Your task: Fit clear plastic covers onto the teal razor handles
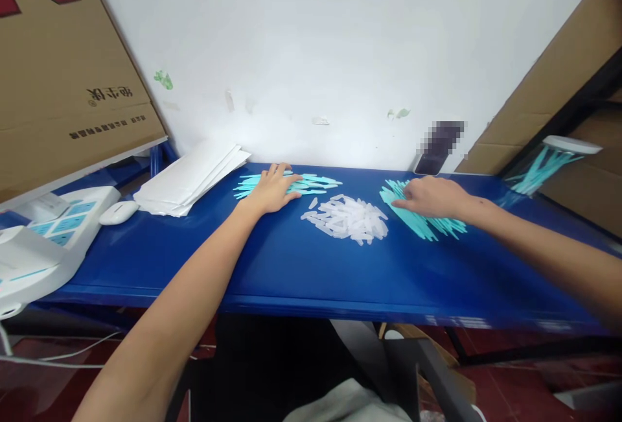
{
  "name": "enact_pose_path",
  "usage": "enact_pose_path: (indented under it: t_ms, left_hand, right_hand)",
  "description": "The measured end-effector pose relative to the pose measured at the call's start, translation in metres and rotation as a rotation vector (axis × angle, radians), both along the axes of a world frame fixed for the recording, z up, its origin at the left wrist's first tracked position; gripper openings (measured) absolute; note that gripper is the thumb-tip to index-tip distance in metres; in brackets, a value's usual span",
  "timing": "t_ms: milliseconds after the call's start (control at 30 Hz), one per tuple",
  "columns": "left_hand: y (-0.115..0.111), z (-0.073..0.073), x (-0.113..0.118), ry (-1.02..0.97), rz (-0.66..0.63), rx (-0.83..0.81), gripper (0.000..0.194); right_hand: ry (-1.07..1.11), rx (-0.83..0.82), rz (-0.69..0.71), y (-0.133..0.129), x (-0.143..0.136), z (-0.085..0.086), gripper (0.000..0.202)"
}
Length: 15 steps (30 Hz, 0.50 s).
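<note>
On the blue table, my left hand (275,190) rests over a pile of turquoise sticks (318,182), its fingers spread and nothing gripped. My right hand (430,195) lies on a second pile of turquoise sticks (420,224); its thumb points left, and the other fingers are partly hidden, so whether it grips any stick cannot be made out. Between the two piles is a heap of small whitish translucent pieces (350,218), touched by neither hand.
Left on the blue table (301,279) are white sheets or bags (189,179), a white oval object (118,212) and a white device (87,221). A phone (437,150) leans on the wall. A clear container with turquoise sticks (544,166) is at right. A cardboard box (63,72) stands left.
</note>
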<state>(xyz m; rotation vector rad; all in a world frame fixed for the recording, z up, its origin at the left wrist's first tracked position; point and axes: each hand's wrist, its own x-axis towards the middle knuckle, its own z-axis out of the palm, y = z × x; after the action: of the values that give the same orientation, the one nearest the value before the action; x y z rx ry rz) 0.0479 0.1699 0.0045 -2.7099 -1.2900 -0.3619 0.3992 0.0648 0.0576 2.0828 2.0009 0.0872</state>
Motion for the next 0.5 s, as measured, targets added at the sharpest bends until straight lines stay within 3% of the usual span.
enact_pose_path:
  t_ms: [133,300,367,500]
  left_hand:
    - [-0.001,-0.005,-0.012,-0.028,-0.011,0.036,0.047]
    - [-0.007,-0.006,-0.016,0.056,0.013,0.051,0.043]
    - [-0.010,-0.006,-0.013,0.067,-0.001,0.056,0.043]
    - [-0.019,-0.007,-0.010,0.059,-0.017,0.056,0.040]
  right_hand:
    - [0.137,0.193,0.136,-0.002,-0.021,0.003,0.045]
    - [0.489,0.429,0.209,0.004,-0.053,0.007,0.035]
    - [0.469,0.529,0.252,0.009,-0.059,0.001,0.033]
    - [0.404,0.498,0.417,0.018,-0.059,-0.026,0.036]
